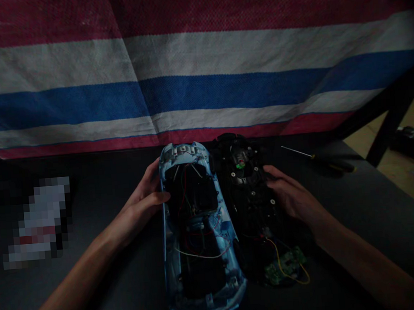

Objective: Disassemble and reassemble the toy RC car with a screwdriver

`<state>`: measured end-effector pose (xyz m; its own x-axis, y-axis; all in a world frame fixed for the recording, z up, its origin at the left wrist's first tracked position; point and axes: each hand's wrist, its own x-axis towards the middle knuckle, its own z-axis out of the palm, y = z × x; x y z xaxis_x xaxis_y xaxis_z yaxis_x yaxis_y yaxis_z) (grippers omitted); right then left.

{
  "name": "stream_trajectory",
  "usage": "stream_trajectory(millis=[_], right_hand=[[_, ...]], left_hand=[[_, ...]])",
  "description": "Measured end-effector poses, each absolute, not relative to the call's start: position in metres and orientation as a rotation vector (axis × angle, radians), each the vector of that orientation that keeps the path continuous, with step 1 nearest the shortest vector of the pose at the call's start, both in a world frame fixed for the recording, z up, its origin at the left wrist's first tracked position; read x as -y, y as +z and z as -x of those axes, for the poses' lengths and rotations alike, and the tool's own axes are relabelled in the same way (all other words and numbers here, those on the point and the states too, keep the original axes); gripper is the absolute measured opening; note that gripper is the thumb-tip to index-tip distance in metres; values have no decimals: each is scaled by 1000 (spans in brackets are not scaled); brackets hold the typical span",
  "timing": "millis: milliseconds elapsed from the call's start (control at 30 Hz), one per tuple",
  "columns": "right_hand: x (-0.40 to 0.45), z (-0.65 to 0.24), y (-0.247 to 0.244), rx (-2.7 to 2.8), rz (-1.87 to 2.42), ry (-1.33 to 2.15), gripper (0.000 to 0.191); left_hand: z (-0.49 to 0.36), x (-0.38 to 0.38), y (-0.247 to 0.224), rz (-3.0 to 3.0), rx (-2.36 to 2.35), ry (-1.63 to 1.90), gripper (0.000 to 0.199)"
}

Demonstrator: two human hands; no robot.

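Note:
A light-blue toy car body shell (230, 225) lies upside down, its inside with thin wires facing up. My left hand (144, 198) grips its left side, the thumb over the rim. Close along the shell's right side is the black toy car chassis (254, 208), with screws or round posts showing. My right hand (288, 191) holds the chassis by its right edge; some fingers are hidden behind it. At the chassis's near end sits a green circuit board (285, 266) with a yellow wire looping from it.
A screwdriver (312, 156) lies on the dark table (131, 285) to the right. A pixelated pale item (43, 220) is at the left. Behind the table hangs a striped red, white and blue sheet (202, 93). A dark frame leg (387, 126) stands at the right.

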<state>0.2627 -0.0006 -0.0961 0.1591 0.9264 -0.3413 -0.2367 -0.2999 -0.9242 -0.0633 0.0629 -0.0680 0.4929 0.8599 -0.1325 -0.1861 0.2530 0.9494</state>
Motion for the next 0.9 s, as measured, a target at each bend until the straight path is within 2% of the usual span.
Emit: stream_trajectory(millis=[200, 500, 900], right_hand=[[2, -263, -96, 740, 1375, 1380, 32], [3, -268, -102, 630, 1445, 1326, 42], [7, -266, -97, 670, 1413, 1378, 38]], left_hand=[[63, -62, -66, -1076, -782, 803, 82], [66, -61, -68, -1049, -807, 785, 79], [62, -62, -68, -1039, -769, 808, 81]])
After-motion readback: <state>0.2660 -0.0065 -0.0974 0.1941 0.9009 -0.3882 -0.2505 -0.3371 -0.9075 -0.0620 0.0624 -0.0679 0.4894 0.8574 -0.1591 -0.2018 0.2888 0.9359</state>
